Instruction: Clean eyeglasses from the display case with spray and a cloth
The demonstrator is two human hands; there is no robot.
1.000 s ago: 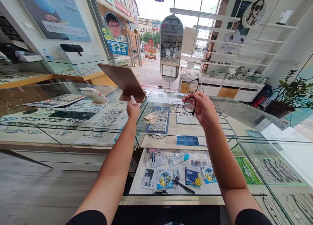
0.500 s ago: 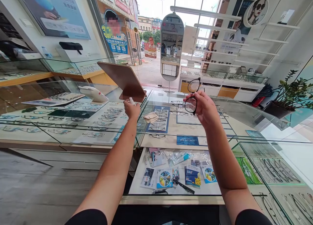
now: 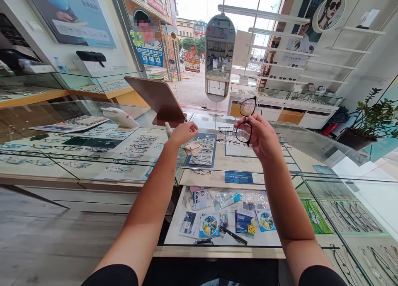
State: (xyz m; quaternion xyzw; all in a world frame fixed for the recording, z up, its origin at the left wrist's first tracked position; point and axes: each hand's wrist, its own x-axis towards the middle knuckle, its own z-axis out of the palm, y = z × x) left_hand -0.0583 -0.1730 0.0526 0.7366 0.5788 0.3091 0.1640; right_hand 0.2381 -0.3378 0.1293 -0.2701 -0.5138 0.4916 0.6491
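The glass-topped surface (image 3: 224, 251) spread across the middle and lower frame, with rows of spectacles showing through its glass. A tall oval mirror (image 3: 219, 58) stood upright at upper centre. Left of centre, a brown panel (image 3: 158, 97) leaned at a tilt on the surface. Right of centre, the right hand (image 3: 264, 136) had its fingers pinched on dark-rimmed glasses (image 3: 243, 132), turned so that one lens sat above the other. Near the centre, the left hand (image 3: 184, 133) was empty, its fingers loosely parted. Just below them lay a folded beige cloth (image 3: 193, 148); a white bottle (image 3: 168, 127), partly hidden, stood just beside that hand.
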